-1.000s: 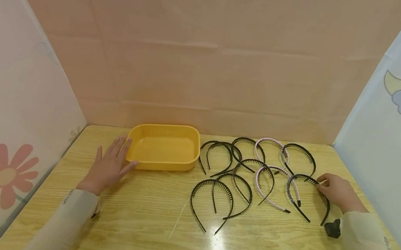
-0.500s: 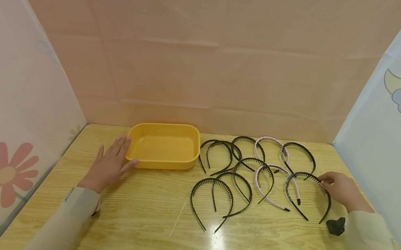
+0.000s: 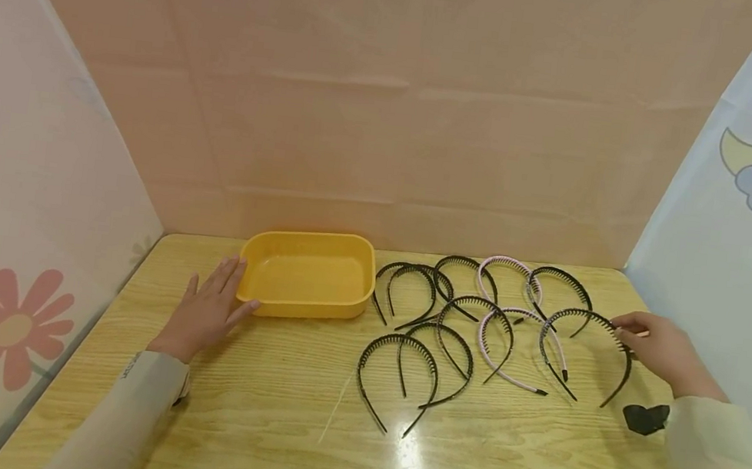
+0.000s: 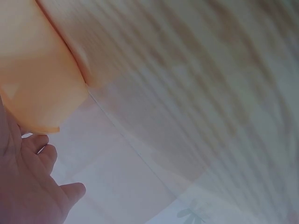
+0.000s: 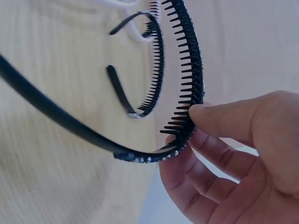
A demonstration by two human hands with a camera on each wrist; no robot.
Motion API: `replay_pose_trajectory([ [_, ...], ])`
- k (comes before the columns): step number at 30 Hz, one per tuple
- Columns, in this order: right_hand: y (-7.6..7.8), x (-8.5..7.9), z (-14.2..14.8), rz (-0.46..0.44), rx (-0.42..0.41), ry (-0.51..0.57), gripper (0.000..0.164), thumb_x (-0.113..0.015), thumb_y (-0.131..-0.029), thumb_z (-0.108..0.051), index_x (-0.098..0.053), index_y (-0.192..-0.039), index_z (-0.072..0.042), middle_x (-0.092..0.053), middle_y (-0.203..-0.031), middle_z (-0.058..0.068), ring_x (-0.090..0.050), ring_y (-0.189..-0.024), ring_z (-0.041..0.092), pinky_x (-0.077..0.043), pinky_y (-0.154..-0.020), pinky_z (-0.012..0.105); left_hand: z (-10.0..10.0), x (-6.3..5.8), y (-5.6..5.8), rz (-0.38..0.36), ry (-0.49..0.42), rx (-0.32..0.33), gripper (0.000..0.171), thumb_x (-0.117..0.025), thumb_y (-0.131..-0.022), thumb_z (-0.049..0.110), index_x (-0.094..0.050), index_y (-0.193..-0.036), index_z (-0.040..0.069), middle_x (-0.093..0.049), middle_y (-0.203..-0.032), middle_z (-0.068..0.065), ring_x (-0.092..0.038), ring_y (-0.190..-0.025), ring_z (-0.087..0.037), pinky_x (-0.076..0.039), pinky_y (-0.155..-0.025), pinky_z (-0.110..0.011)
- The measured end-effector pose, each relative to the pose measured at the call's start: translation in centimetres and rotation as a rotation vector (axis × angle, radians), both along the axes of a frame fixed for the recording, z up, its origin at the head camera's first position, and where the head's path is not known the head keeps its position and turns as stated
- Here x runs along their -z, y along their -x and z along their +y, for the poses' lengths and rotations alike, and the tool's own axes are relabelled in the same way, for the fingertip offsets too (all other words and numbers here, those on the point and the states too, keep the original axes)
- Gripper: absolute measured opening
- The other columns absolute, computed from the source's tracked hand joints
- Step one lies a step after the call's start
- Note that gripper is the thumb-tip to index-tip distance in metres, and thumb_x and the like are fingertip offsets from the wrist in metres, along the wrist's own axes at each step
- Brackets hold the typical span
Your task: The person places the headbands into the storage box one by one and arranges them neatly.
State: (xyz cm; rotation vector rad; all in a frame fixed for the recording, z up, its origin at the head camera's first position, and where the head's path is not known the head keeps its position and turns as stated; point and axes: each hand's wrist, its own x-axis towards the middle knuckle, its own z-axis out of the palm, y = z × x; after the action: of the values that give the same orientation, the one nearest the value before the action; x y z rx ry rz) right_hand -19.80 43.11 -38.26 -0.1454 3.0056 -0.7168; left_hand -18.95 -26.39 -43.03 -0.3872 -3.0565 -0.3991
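My right hand (image 3: 658, 350) pinches a black toothed headband (image 3: 588, 314) by its right side, thumb on one face and fingers on the other. In the right wrist view this headband (image 5: 192, 60) shows comb teeth along its inside and sparkly trim outside. My left hand (image 3: 203, 308) rests at the left end of a yellow plastic tray (image 3: 305, 310), fingers straight against its rim. The left wrist view shows those fingers (image 4: 44, 161) beside the tray's wall (image 4: 42, 70). Left of the held headband lies a pink headband (image 3: 484, 347).
Several more headbands, mostly black, lie overlapping on the wooden table (image 3: 257, 422), among them a black one (image 3: 436, 365) nearest the front. A second pink headband (image 3: 482, 278) lies at the back. Patterned side panels and a plain back panel (image 3: 385, 150) enclose the table.
My right hand has risen slightly and moved right, lifting the right part of the black headband, which now stands higher. My left hand and the tray stay put.
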Motion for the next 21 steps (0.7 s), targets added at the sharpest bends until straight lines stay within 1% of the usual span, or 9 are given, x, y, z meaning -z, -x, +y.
replay_pose_trajectory([
  [3,-0.3,-0.8,-0.1,0.000,0.021,0.029,0.033,-0.052,-0.106,-0.010,-0.058,-0.126,0.016,-0.062,-0.108,0.036,-0.066,-0.080,0.028,-0.056,-0.062,0.039,0.1,0.0,0.0,-0.006,-0.010,0.002,0.088,-0.045,-0.106,0.054,-0.004,-0.162,0.001,-0.007,-0.168,-0.023,-0.010,-0.153,-0.043,-0.004,-0.115,-0.073],
  [7,-0.4,-1.4,-0.5,-0.003,0.037,0.084,0.036,-0.050,-0.107,-0.012,-0.055,-0.129,0.016,-0.059,-0.115,0.039,-0.069,-0.086,0.036,-0.060,-0.067,0.044,0.0,-0.1,-0.1,-0.017,-0.021,0.003,0.088,-0.045,-0.106,0.054,-0.002,-0.162,0.001,-0.005,-0.168,-0.024,-0.009,-0.153,-0.044,-0.002,-0.116,-0.072],
  [8,-0.4,-1.3,-0.7,0.003,0.039,0.095,0.036,-0.050,-0.107,-0.012,-0.055,-0.129,0.016,-0.058,-0.116,0.039,-0.069,-0.086,0.037,-0.060,-0.068,0.043,0.0,-0.1,-0.1,-0.018,-0.023,0.004,0.089,-0.044,-0.106,0.054,-0.002,-0.162,0.001,-0.005,-0.168,-0.024,-0.009,-0.153,-0.044,-0.002,-0.116,-0.072],
  [11,-0.3,-1.1,-1.1,0.014,0.052,0.142,0.037,-0.050,-0.107,-0.013,-0.055,-0.130,0.016,-0.057,-0.118,0.039,-0.071,-0.081,0.020,-0.061,-0.068,0.037,0.0,-0.2,-0.1,-0.023,-0.022,0.003,0.089,-0.043,-0.106,0.056,-0.001,-0.162,0.001,-0.005,-0.167,-0.025,-0.009,-0.153,-0.045,-0.002,-0.116,-0.072],
  [13,-0.2,-0.9,-1.4,0.021,0.066,0.179,0.038,-0.051,-0.107,-0.013,-0.055,-0.130,0.016,-0.057,-0.118,0.038,-0.068,-0.078,0.007,-0.060,-0.066,0.031,0.0,-0.2,-0.2,-0.023,-0.020,0.002,0.089,-0.044,-0.106,0.055,-0.001,-0.162,0.001,-0.006,-0.167,-0.025,-0.009,-0.153,-0.045,-0.002,-0.116,-0.072],
  [15,-0.1,-0.8,-1.9,0.025,0.090,0.216,0.038,-0.051,-0.107,-0.015,-0.054,-0.131,0.015,-0.059,-0.118,0.035,-0.061,-0.074,-0.006,-0.059,-0.066,0.025,0.1,-0.2,-0.2,-0.020,-0.016,0.000,0.089,-0.044,-0.106,0.054,-0.002,-0.162,0.000,-0.007,-0.167,-0.025,-0.010,-0.153,-0.045,-0.003,-0.116,-0.072],
  [19,0.0,-0.9,-2.9,0.022,0.130,0.312,0.041,-0.049,-0.108,-0.015,-0.051,-0.134,0.015,-0.062,-0.117,0.025,-0.060,-0.077,-0.009,-0.059,-0.069,0.023,0.2,-0.4,-0.2,-0.016,-0.015,0.002,0.088,-0.045,-0.106,0.054,-0.003,-0.162,0.000,-0.008,-0.167,-0.025,-0.011,-0.153,-0.045,-0.004,-0.116,-0.072],
  [21,0.0,-0.9,-3.5,0.023,0.140,0.362,0.043,-0.049,-0.108,-0.015,-0.050,-0.136,0.016,-0.063,-0.115,0.017,-0.059,-0.079,-0.010,-0.060,-0.071,0.023,0.2,-0.3,-0.2,-0.014,-0.010,0.002,0.088,-0.045,-0.106,0.054,-0.004,-0.162,0.000,-0.007,-0.167,-0.025,-0.011,-0.153,-0.045,-0.005,-0.116,-0.072],
])
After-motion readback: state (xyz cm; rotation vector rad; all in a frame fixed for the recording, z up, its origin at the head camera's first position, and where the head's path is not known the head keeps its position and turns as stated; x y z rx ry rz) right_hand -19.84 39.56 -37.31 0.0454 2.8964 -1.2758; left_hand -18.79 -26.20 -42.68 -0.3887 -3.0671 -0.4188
